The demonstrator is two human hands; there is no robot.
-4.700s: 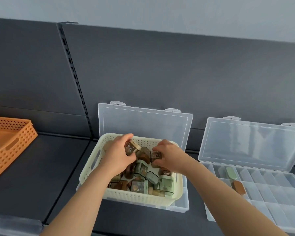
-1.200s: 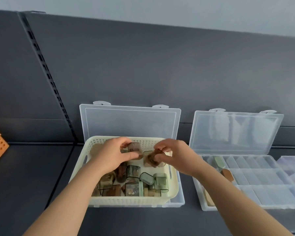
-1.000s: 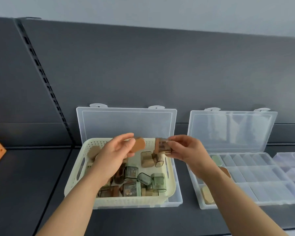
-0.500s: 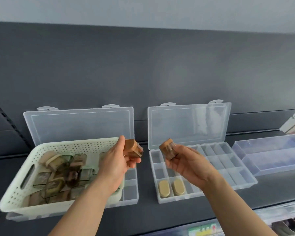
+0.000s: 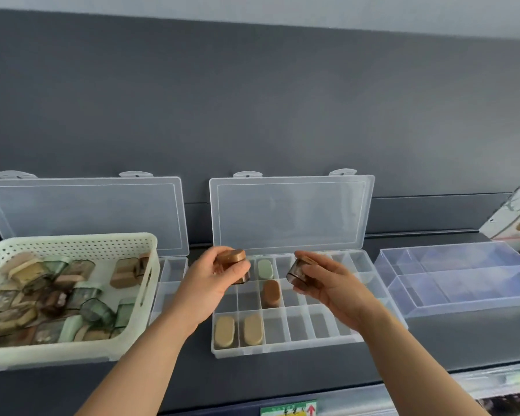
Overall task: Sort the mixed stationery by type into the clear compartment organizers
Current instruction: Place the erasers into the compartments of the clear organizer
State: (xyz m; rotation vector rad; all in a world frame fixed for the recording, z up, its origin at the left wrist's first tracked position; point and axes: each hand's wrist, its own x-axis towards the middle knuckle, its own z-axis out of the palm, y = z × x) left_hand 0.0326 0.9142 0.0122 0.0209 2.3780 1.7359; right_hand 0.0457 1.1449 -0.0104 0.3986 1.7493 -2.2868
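Over the open organizer point(image 5: 312, 345), my left grip point(image 5: 213, 280) curls round a capped brown case point(image 5: 232, 259), my right grip point(image 5: 332, 285) round a tilted brown case point(image 5: 297, 273). I judge either could drop into the wrong compartment, since cells below them hold differing colours.

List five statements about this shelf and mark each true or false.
1. The left hand holds a brown-lidded case; the right hand holds a dark case. True.
2. The organizer's lid is shut. False: it stands open.
3. Two tan pieces lie in the organizer's front row. True.
4. The basket is empty. False: it holds many cases.
5. The green piece lies in the front row. False: it lies in the back row.
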